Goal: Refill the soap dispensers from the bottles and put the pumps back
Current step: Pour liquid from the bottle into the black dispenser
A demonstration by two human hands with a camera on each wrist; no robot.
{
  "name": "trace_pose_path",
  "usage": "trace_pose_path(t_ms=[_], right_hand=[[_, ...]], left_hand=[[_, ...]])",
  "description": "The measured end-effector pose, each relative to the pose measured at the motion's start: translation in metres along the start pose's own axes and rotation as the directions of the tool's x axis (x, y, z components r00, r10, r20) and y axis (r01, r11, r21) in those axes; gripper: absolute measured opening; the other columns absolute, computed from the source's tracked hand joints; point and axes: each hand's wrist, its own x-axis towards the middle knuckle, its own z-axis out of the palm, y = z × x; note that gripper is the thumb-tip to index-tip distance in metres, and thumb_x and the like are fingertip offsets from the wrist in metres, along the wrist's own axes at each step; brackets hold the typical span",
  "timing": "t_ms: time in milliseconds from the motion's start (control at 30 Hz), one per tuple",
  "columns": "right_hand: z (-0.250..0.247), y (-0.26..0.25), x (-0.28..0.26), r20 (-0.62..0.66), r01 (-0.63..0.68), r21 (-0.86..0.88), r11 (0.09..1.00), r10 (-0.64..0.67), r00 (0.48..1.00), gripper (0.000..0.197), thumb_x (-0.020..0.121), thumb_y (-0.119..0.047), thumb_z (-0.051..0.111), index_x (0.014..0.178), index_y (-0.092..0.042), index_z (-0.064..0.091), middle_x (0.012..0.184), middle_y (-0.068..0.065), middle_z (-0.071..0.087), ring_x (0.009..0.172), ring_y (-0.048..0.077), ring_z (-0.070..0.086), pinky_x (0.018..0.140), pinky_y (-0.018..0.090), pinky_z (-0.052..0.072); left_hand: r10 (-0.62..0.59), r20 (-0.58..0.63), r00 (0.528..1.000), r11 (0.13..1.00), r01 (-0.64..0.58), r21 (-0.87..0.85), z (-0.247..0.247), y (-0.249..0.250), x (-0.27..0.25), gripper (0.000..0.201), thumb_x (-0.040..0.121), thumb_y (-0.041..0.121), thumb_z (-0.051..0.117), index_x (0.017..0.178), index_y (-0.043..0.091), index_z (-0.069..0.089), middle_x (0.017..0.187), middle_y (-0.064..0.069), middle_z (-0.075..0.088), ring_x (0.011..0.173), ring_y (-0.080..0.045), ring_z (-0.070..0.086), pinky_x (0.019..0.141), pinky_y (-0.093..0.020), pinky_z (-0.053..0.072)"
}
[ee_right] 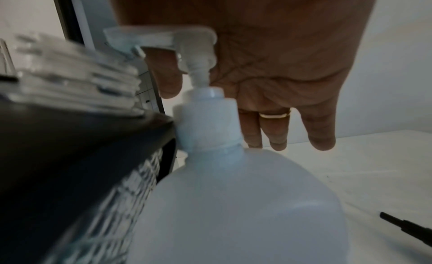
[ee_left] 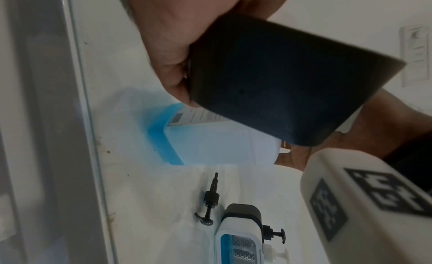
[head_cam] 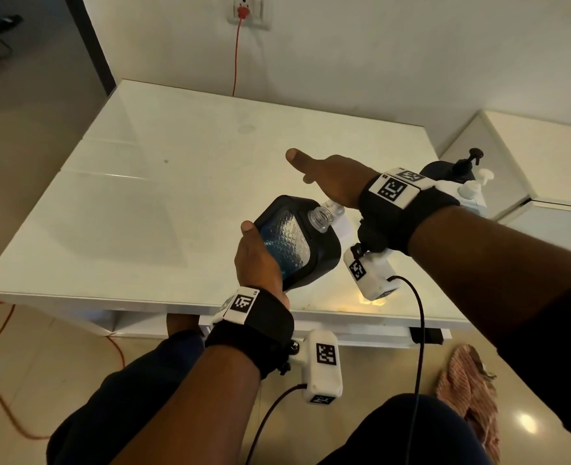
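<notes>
Refilling step, seen from the head and both wrists. The left hand wraps its curled fingers round the lower body of a black-framed soap dispenser with a clear, diamond-textured window, held tilted above the near right part of the white glass-topped table; its threaded clear neck stands open, pump removed, and blue liquid shows low in the window. The right hand is spread, fingers straight, palm hovering over the white pump head of a translucent white refill bottle that stands on the table just right of the dispenser; whether the palm touches the pump cannot be told. A loose black pump with dip tube lies on the table, beside a second, white-framed dispenser. Judged handling: the dispenser is rigid and light while nearly empty, its window probably slick if soapy, so the matt black frame is the better hold, as taken; the open neck lies above and beyond the gripping fingers, close to the bottle's nozzle. The refill bottle looks semi-soft and is best steadied at its shoulder
</notes>
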Motion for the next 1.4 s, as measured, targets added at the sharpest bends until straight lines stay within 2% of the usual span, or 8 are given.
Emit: trace_pose_path(t_ms=[167, 233, 300, 433, 1133, 1233, 1300, 1400], right_hand=[[0.004, 0.002, -0.004, -0.013, 0.011, -0.038, 0.999, -0.012, 1.000, 0.095, 0.092, -0.079, 0.026, 0.129, -0.001, 0.064, 0.106, 0.017, 0.071, 0.106, 0.033, 0.065, 0.088, 0.041, 0.041], [0.004, 0.000, -0.006, -0.027, 0.017, -0.058, 0.998, -0.019, 0.999, 0.090, 0.091, -0.082, 0.025, 0.091, -0.006, 0.071, 0.075, 0.011, 0.063, 0.076, 0.028, 0.060, 0.078, 0.038, 0.039], [0.003, -0.004, -0.008, -0.026, 0.015, -0.092, 0.996, -0.018, 0.999, 0.076, 0.091, -0.083, 0.020, 0.059, -0.015, 0.038, 0.058, 0.004, 0.040, 0.059, 0.023, 0.041, 0.069, 0.037, 0.035], [0.003, -0.009, -0.009, 0.027, 0.053, -0.110, 0.992, -0.050, 0.998, 0.068, 0.091, -0.082, 0.012, 0.067, -0.019, 0.021, 0.062, 0.004, 0.029, 0.062, 0.022, 0.029, 0.068, 0.039, 0.030], [0.002, -0.009, -0.006, -0.020, 0.083, -0.106, 0.991, -0.085, 0.996, 0.070, 0.092, -0.081, 0.012, 0.069, -0.017, 0.028, 0.066, 0.002, 0.036, 0.064, 0.022, 0.035, 0.071, 0.039, 0.033], [0.007, -0.005, -0.004, -0.032, 0.078, -0.135, 0.988, -0.083, 0.996, 0.078, 0.078, -0.093, 0.007, 0.077, -0.024, 0.042, 0.086, 0.001, 0.051, 0.088, 0.027, 0.049, 0.089, 0.043, 0.037], [0.008, -0.002, -0.001, -0.026, 0.046, -0.120, 0.992, -0.050, 0.998, 0.095, 0.075, -0.096, 0.008, 0.113, -0.024, 0.058, 0.124, 0.005, 0.059, 0.119, 0.031, 0.050, 0.106, 0.047, 0.031], [0.003, -0.006, -0.005, 0.019, 0.065, -0.089, 0.994, -0.064, 0.998, 0.086, 0.074, -0.097, 0.007, 0.096, -0.026, 0.050, 0.099, -0.004, 0.054, 0.105, 0.028, 0.044, 0.101, 0.046, 0.031]], left_hand=[[0.010, 0.019, 1.000, 0.999, -0.010, -0.034, 0.000, 0.001, 0.003, 0.071, 0.090, 0.080, 0.040, 0.138, 0.032, 0.060, 0.133, -0.009, 0.067, 0.118, -0.034, 0.067, 0.105, -0.057, 0.054], [0.018, 0.012, 1.000, 0.999, -0.018, -0.033, 0.000, 0.002, 0.003, 0.067, 0.094, 0.078, 0.040, 0.138, 0.031, 0.060, 0.132, -0.009, 0.068, 0.117, -0.035, 0.067, 0.104, -0.056, 0.055], [0.018, 0.008, 1.000, 0.999, -0.017, -0.031, 0.000, 0.003, 0.002, 0.061, 0.101, 0.073, 0.039, 0.139, 0.030, 0.059, 0.133, -0.010, 0.066, 0.118, -0.035, 0.066, 0.105, -0.056, 0.054], [0.013, -0.001, 1.000, 0.999, -0.013, -0.045, 0.000, 0.002, 0.001, 0.050, 0.103, 0.069, 0.038, 0.130, 0.033, 0.059, 0.135, -0.010, 0.065, 0.119, -0.035, 0.065, 0.107, -0.056, 0.053], [0.014, -0.008, 1.000, 0.999, -0.014, -0.041, 0.001, -0.003, 0.006, 0.059, 0.096, 0.076, 0.039, 0.131, 0.034, 0.061, 0.132, -0.008, 0.067, 0.117, -0.035, 0.065, 0.105, -0.056, 0.054], [0.024, -0.007, 1.000, 0.999, -0.024, -0.042, 0.001, -0.003, 0.007, 0.050, 0.100, 0.073, 0.040, 0.125, 0.036, 0.062, 0.129, -0.008, 0.068, 0.115, -0.034, 0.067, 0.103, -0.056, 0.055], [0.021, -0.003, 1.000, 0.999, -0.021, -0.043, 0.001, -0.003, 0.007, 0.049, 0.100, 0.073, 0.040, 0.124, 0.037, 0.062, 0.129, -0.007, 0.068, 0.115, -0.034, 0.067, 0.103, -0.056, 0.055], [0.030, -0.003, 1.000, 0.999, -0.030, -0.023, 0.000, -0.001, 0.005, 0.047, 0.097, 0.076, 0.039, 0.115, 0.039, 0.062, 0.130, -0.007, 0.067, 0.116, -0.035, 0.066, 0.104, -0.056, 0.054]])
